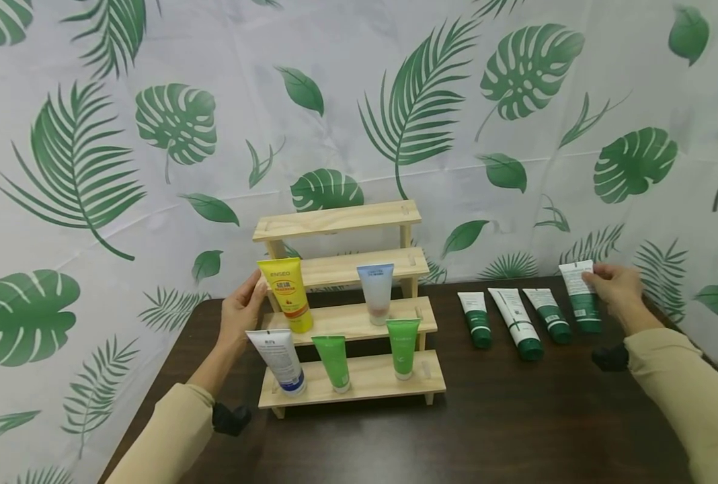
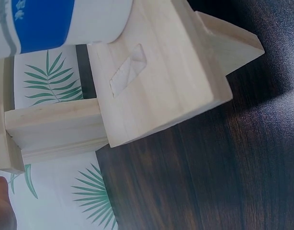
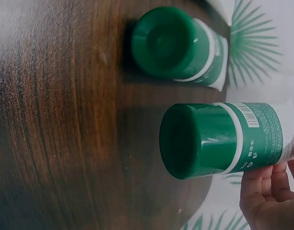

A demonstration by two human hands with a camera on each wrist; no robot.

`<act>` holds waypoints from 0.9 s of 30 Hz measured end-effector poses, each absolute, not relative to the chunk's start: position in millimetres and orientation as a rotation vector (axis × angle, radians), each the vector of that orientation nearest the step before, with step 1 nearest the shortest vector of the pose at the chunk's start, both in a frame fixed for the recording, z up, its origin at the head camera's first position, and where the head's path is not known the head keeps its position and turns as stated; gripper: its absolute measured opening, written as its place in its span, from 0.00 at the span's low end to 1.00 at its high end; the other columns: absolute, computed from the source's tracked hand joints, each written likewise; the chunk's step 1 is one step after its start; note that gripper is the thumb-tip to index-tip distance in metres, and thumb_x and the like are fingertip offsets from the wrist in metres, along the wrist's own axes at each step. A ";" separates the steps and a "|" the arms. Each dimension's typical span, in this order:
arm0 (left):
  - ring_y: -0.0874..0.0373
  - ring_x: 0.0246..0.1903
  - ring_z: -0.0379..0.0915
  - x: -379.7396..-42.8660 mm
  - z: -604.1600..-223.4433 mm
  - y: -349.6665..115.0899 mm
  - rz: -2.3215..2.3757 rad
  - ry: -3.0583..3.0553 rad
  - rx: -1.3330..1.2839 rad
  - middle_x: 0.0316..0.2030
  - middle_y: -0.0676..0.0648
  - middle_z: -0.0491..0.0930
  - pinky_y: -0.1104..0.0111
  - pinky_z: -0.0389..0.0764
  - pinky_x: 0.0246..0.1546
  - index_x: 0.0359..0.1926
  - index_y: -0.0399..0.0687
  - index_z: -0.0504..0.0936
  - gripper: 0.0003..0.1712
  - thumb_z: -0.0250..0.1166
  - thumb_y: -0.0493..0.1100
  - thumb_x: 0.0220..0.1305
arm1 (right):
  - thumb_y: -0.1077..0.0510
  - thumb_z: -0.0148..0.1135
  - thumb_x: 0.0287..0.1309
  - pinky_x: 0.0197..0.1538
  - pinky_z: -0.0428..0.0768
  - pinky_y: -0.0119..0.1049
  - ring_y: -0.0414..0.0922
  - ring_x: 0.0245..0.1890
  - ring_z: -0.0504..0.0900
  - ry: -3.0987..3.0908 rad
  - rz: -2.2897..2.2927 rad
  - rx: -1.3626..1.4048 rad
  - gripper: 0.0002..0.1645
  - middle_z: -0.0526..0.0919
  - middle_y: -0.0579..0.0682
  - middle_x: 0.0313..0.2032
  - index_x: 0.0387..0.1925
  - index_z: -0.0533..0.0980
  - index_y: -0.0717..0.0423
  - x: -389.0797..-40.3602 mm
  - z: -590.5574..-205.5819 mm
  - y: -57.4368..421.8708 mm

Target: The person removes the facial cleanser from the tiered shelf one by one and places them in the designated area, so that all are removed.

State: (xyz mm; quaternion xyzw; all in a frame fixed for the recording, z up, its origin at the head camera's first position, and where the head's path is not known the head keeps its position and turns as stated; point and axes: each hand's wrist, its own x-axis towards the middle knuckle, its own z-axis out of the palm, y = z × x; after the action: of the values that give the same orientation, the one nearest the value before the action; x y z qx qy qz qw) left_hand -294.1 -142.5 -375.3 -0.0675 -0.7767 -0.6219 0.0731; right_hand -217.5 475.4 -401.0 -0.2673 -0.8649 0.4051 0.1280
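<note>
My left hand [image 1: 242, 310] is at the upper left edge of a yellow squeeze tube [image 1: 287, 294] and seems to pinch it. That tube stands cap down on the second step of a wooden tiered stand [image 1: 353, 384]. In the left wrist view only part of the hand [image 2: 2, 206] shows, beyond the stand's end. At the far right, my right hand [image 1: 619, 289] grips a green-and-white tube [image 1: 581, 299] by its white upper end, cap downward. The right wrist view shows the green cap [image 3: 180, 141] toward the camera and fingers [image 3: 278, 184] behind the tube.
Three green-and-white tubes [image 1: 475, 319] lie on the dark table [image 1: 516, 417] right of the stand. A white-and-blue tube [image 1: 278, 359], two green tubes [image 1: 333, 363] and a pale blue clear tube [image 1: 376, 292] stand on the lower steps. A leaf-patterned cloth [image 1: 335, 134] hangs behind.
</note>
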 end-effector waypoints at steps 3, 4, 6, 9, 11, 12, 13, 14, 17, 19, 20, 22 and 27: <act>0.55 0.68 0.56 -294.4 -375.9 -142.9 -1.860 -2.337 -0.195 0.68 0.46 0.60 0.66 0.61 0.67 0.68 0.40 0.60 0.29 0.52 0.45 0.71 | 0.55 0.53 0.64 0.22 0.75 0.27 0.28 0.22 0.67 -2.528 1.160 -0.766 0.29 0.77 0.68 0.42 0.56 0.67 0.76 -218.7 -407.6 477.0; 0.55 0.67 0.56 -294.5 -376.1 -143.0 -1.861 -2.336 -0.194 0.68 0.46 0.60 0.66 0.61 0.66 0.68 0.40 0.61 0.29 0.52 0.45 0.71 | 0.56 0.53 0.63 0.22 0.75 0.27 0.29 0.22 0.68 -2.528 1.165 -0.774 0.29 0.77 0.68 0.42 0.57 0.66 0.76 -219.2 -409.8 477.7; 0.55 0.67 0.57 -294.8 -376.5 -143.0 -1.865 -2.335 -0.191 0.68 0.46 0.60 0.68 0.62 0.66 0.68 0.40 0.61 0.29 0.52 0.45 0.71 | 0.56 0.53 0.63 0.23 0.75 0.29 0.35 0.25 0.72 -2.530 1.181 -0.797 0.30 0.75 0.71 0.45 0.58 0.66 0.76 -219.9 -413.8 478.9; 0.55 0.67 0.58 -295.2 -376.6 -142.4 -1.865 -2.334 -0.194 0.68 0.46 0.60 0.68 0.63 0.65 0.68 0.40 0.61 0.29 0.52 0.45 0.71 | 0.54 0.52 0.64 0.26 0.77 0.33 0.49 0.35 0.76 -2.533 1.227 -0.861 0.33 0.71 0.73 0.51 0.61 0.63 0.74 -220.3 -417.3 480.0; 0.54 0.67 0.58 -295.3 -376.5 -142.0 -1.856 -2.339 -0.197 0.68 0.46 0.60 0.68 0.63 0.65 0.68 0.40 0.61 0.29 0.52 0.45 0.71 | 0.52 0.52 0.64 0.26 0.77 0.35 0.56 0.42 0.73 -2.537 1.244 -0.903 0.34 0.66 0.74 0.55 0.63 0.62 0.72 -220.9 -419.0 480.7; 0.54 0.67 0.57 -295.2 -376.2 -141.8 -1.848 -2.342 -0.199 0.68 0.46 0.60 0.68 0.63 0.65 0.68 0.40 0.61 0.29 0.52 0.46 0.71 | 0.52 0.52 0.64 0.25 0.77 0.34 0.58 0.43 0.72 -2.541 1.242 -0.922 0.34 0.66 0.74 0.56 0.63 0.62 0.72 -221.2 -419.6 480.8; 0.53 0.67 0.58 -295.0 -375.8 -141.6 -1.840 -2.343 -0.199 0.68 0.46 0.60 0.67 0.63 0.65 0.68 0.40 0.61 0.29 0.52 0.46 0.71 | 0.52 0.52 0.64 0.25 0.76 0.33 0.59 0.44 0.71 -2.545 1.238 -0.935 0.34 0.65 0.74 0.57 0.63 0.62 0.72 -221.9 -419.8 480.8; 0.53 0.67 0.58 -295.0 -375.6 -141.5 -1.835 -2.343 -0.202 0.68 0.45 0.60 0.67 0.62 0.66 0.68 0.40 0.61 0.29 0.52 0.46 0.71 | 0.52 0.52 0.63 0.24 0.76 0.32 0.58 0.43 0.71 -2.545 1.235 -0.947 0.34 0.64 0.74 0.57 0.63 0.62 0.71 -222.7 -420.2 481.0; 0.53 0.67 0.57 -294.9 -375.0 -141.5 -1.827 -2.349 -0.202 0.68 0.46 0.60 0.66 0.62 0.66 0.68 0.40 0.60 0.29 0.52 0.46 0.71 | 0.53 0.52 0.63 0.21 0.73 0.29 0.56 0.40 0.70 -2.541 1.228 -0.975 0.33 0.65 0.74 0.56 0.62 0.63 0.71 -224.8 -422.1 481.1; 0.54 0.67 0.57 -295.2 -374.9 -141.5 -1.828 -2.355 -0.195 0.68 0.46 0.60 0.66 0.61 0.66 0.69 0.41 0.60 0.29 0.52 0.46 0.71 | 0.53 0.52 0.63 0.20 0.73 0.29 0.55 0.38 0.71 -2.543 1.212 -0.980 0.32 0.66 0.74 0.54 0.61 0.64 0.72 -225.8 -423.8 481.2; 0.55 0.68 0.56 -295.3 -374.9 -141.6 -1.829 -2.360 -0.193 0.69 0.47 0.60 0.66 0.61 0.67 0.69 0.41 0.60 0.29 0.52 0.46 0.71 | 0.53 0.52 0.63 0.20 0.73 0.29 0.54 0.37 0.71 -2.547 1.199 -0.984 0.31 0.67 0.73 0.53 0.60 0.65 0.71 -226.3 -424.8 481.4; 0.56 0.67 0.57 -295.2 -375.1 -141.6 -1.825 -2.372 -0.177 0.68 0.47 0.60 0.66 0.62 0.67 0.69 0.43 0.60 0.29 0.52 0.47 0.71 | 0.53 0.52 0.63 0.22 0.73 0.31 0.54 0.37 0.72 -2.552 1.185 -0.995 0.31 0.68 0.73 0.51 0.59 0.66 0.72 -227.0 -426.8 481.8; 0.56 0.67 0.58 -294.5 -376.1 -141.7 -1.824 -2.382 -0.166 0.68 0.48 0.60 0.66 0.62 0.67 0.69 0.43 0.60 0.29 0.52 0.47 0.71 | 0.53 0.52 0.63 0.29 0.73 0.39 0.61 0.42 0.70 -2.562 1.137 -1.012 0.29 0.68 0.73 0.51 0.57 0.67 0.72 -229.6 -433.3 482.8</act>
State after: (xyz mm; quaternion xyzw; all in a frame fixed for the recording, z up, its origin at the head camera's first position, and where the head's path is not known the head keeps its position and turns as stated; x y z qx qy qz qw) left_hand -294.5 -141.7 -376.1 -0.0552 -0.7909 -0.6056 0.0684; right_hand -229.6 482.8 -433.3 -0.3386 -0.8569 0.3803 0.0805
